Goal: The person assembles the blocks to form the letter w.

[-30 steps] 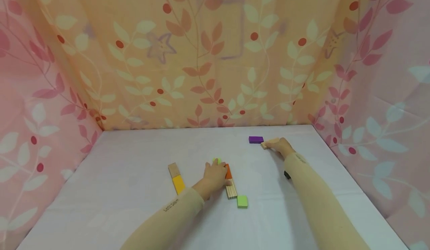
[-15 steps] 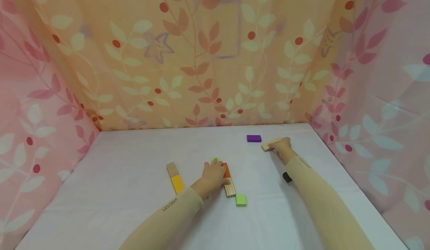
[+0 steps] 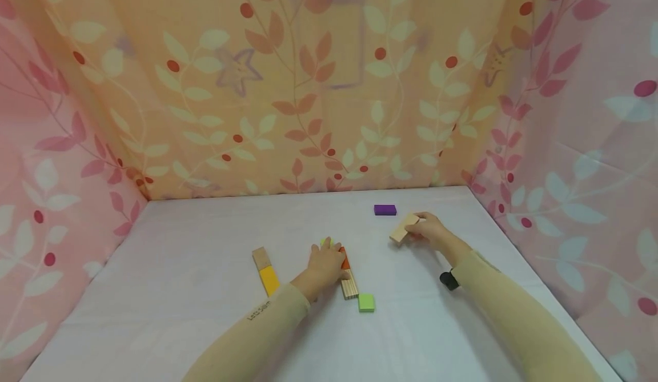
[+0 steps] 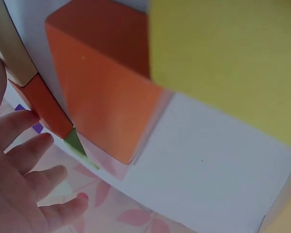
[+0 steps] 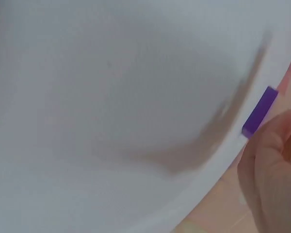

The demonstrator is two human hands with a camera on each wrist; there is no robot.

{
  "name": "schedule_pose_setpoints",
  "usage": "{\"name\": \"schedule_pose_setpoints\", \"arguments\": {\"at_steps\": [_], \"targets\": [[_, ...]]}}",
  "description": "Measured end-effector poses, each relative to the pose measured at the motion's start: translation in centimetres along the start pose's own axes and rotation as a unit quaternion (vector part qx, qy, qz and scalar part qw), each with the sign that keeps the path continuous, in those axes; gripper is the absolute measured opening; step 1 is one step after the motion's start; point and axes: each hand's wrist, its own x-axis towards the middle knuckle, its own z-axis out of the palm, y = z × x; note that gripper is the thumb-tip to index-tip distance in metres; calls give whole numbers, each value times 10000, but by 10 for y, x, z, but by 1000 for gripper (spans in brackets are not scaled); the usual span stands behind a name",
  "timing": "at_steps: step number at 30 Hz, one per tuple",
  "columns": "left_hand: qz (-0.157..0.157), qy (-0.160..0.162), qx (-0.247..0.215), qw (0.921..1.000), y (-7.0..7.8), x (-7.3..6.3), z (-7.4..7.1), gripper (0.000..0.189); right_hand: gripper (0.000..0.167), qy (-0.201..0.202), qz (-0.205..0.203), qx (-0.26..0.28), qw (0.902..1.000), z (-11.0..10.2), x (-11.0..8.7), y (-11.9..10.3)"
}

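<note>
In the head view, my left hand (image 3: 324,266) rests fingers spread beside a row of blocks: a green block (image 3: 325,241), an orange block (image 3: 345,258) and a striped wooden block (image 3: 349,285). The left wrist view shows its straight fingertips at the orange block (image 4: 48,107), with the wooden block (image 4: 12,43) near the thumb. My right hand (image 3: 433,230) pinches a plain wooden block (image 3: 404,229), tilted over the white table. In the right wrist view, the right hand (image 5: 274,170) has thumb and fingers together, and its shadow falls on the cloth.
A purple block (image 3: 385,210) lies at the back. A light green square block (image 3: 366,302) sits before the striped one. To the left, a wooden block (image 3: 261,256) and a yellow block (image 3: 269,280) lie end to end. A larger-looking orange block (image 4: 102,92) is near the left wrist camera.
My right hand has drawn the wooden block away from the purple block, tilting it and bringing it nearer. The left hand stays by the row. The head view has shifted slightly.
</note>
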Motion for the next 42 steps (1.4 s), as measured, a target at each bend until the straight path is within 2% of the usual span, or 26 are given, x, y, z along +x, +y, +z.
{"name": "schedule_pose_setpoints", "arguments": {"at_steps": [3, 12, 19, 21, 23, 26, 29, 31, 42], "targets": [[-17, -31, 4, 10000, 0, 0, 1, 62, 64, -471, -55, -67, 9989, 4, -11, 1], [39, 133, 143, 9998, -1, 1, 3, 62, 57, -1205, -189, -143, 9924, 19, -38, 14], [27, 39, 187, 9998, -2, 2, 6, 64, 52, -1736, -410, -615, 9820, 31, -54, 26], [11, 27, 214, 9998, -2, 3, 7, 64, 52, -1738, -404, -876, 9800, 35, -57, 28], [-3, 16, 215, 9998, -2, 3, 7, 64, 50, -1630, -483, -1390, 9756, 38, -59, 28], [-4, 5, 185, 9998, -2, 4, 8, 65, 51, -1371, -643, -2336, 9605, 43, -62, 27], [-2, -11, 167, 9999, -1, 5, 8, 65, 54, -1214, -792, -2963, 9440, 47, -65, 27], [-8, -27, 163, 9999, -1, 4, 8, 66, 56, -1237, -849, -3080, 9395, 50, -67, 26], [13, 13, 209, 9998, -1, 2, 6, 66, 56, -1197, -979, -3242, 9333, 59, -71, 26]]}}
